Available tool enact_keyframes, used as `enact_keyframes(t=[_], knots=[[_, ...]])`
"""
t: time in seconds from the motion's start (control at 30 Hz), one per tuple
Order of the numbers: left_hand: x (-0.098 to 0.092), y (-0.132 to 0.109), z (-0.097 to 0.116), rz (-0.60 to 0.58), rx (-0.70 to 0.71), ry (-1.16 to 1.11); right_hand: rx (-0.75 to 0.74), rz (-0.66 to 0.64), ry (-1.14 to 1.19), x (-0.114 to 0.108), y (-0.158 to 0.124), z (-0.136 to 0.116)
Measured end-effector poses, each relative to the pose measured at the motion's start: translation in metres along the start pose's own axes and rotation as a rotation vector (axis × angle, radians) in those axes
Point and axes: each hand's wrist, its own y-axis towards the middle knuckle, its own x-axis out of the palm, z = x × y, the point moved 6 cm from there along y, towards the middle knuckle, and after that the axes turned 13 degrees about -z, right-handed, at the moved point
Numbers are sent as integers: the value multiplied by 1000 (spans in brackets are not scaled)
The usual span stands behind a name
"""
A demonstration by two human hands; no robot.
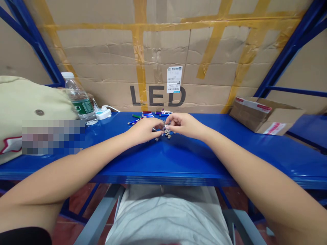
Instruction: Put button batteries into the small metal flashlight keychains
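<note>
We see a plastic water bottle [78, 98] beside a white power strip [103, 114], and a khaki fabric bag [30, 98] on the blue counter [194, 160]. A taped cardboard carton [158, 51] printed "LED" stands behind, and a small opened cardboard box [263, 115] sits right.

Small round silver metal discs [168, 134], scattered in a loose cluster

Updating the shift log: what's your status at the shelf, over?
Left hand, right hand curled, fingertips close, over small silver discs. Slim metal tubes just behind, on blue steel shelf.
</note>
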Motion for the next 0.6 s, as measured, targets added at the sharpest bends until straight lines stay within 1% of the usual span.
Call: enact_keyframes(t=[0.17,0.4,0.6], knots=[[0,0,0,21,19,109,-12,4,18,0,1,2],[-1,0,2,5,25,173,1,-12,29,2,1,2],[-1,-1,3,30,30,223,-24,-15,-53,-3,-1,4]])
